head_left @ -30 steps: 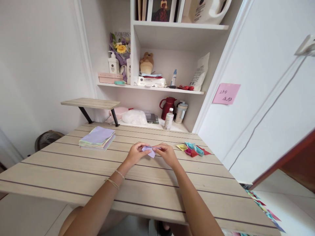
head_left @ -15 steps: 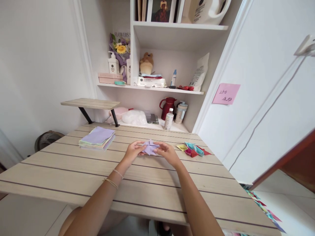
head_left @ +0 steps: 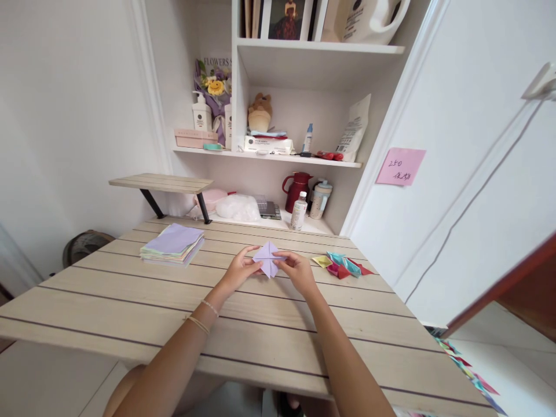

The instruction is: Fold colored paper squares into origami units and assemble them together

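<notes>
A folded piece of purple paper (head_left: 269, 255), diamond-shaped with creases crossing at its middle, is held just above the table between both hands. My left hand (head_left: 241, 269) pinches its left corner with thumb and fingers. On the other side, my right hand (head_left: 297, 271) grips the right corner, fingers on top and thumb below. Folded paper pieces (head_left: 341, 264) in yellow, blue and red lie in a small group to the right of my right hand. A stack of square paper sheets (head_left: 172, 243), purple on top, lies on the left.
The slatted wooden table (head_left: 278, 336) spans the front. A small raised shelf (head_left: 163, 183) on black legs stands at its back left. Behind are a plastic bottle (head_left: 298, 212), a red jug (head_left: 297, 191) and a white plastic bag (head_left: 238, 207). Colourful folded paper (head_left: 469, 368) hangs beyond the right edge.
The purple paper has gone from a narrower, partly folded shape with flaps out to an opened, flatter diamond. Both hands stay at its sides, slightly shifted.
</notes>
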